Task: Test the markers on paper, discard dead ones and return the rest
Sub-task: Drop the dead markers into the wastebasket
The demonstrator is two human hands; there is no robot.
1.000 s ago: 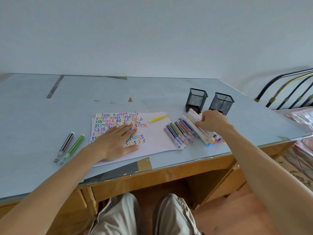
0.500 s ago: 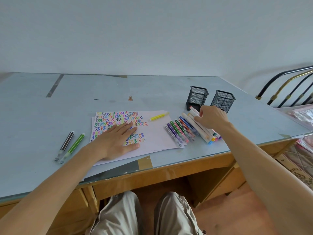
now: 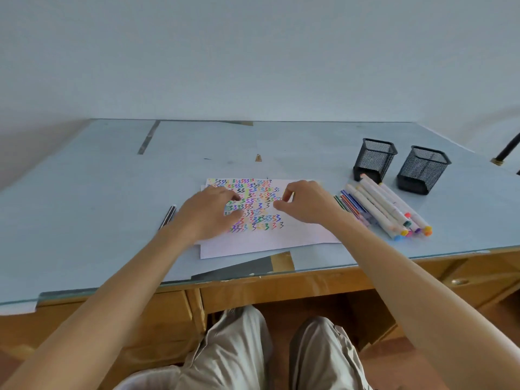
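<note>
— Where are the hands?

— Both are over the paper [image 3: 295, 235], which lies on the glass-topped desk [image 3: 84, 206] and is covered with rows of coloured squiggles. The left hand [image 3: 208, 212] rests palm down on the sheet's left part, fingers spread loosely, gripping nothing that I can see. The right hand [image 3: 306, 204] hovers over the sheet's right part with its fingers curled and thumb near the forefinger — whether it pinches something small, I cannot tell.

— And the markers?

— The main lot lies just right of the paper: a row of thin markers [image 3: 351, 205] beside the sheet's edge, partly behind the right forearm, then several thick white markers [image 3: 385, 206] side by side, their coloured caps pointing toward the desk's front edge. One dark marker [image 3: 168, 216] lies apart, left of the left wrist, partly hidden by it.

— The holders?

— Two black mesh pen cups stand upright behind the thick markers: the left cup [image 3: 374, 160] touching or nearly touching the tips of the white ones, the right cup [image 3: 423, 170] just beside it. Their insides don't show clearly.
</note>
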